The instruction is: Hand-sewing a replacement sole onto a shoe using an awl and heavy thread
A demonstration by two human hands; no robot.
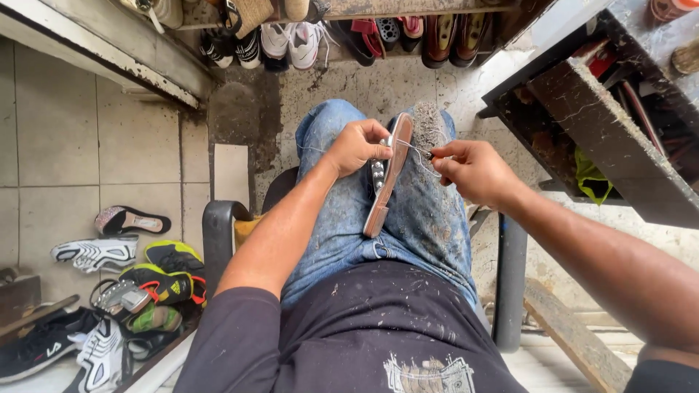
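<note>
A heap of sports shoes (124, 306) and a flat sandal (131, 220) lie on the tiled floor (58, 145), a row of shoes (342, 36) lines the shelf ahead, and a dark wooden rack (604, 131) stands alongside

Brown sandal (386, 175) on edge between knees; thread (416, 151) attached.

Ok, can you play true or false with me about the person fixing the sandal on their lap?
1. The left hand holds the sandal on its edge between the knees. True.
2. The right hand is resting flat on the floor. False: it is raised beside the sandal, its fingers pinching a thin thread.
3. The person wears blue jeans. True.
4. The floor on the left holds only one shoe. False: a pile of sports shoes and a slipper lie there.
5. More shoes line the wall ahead. True.
</note>
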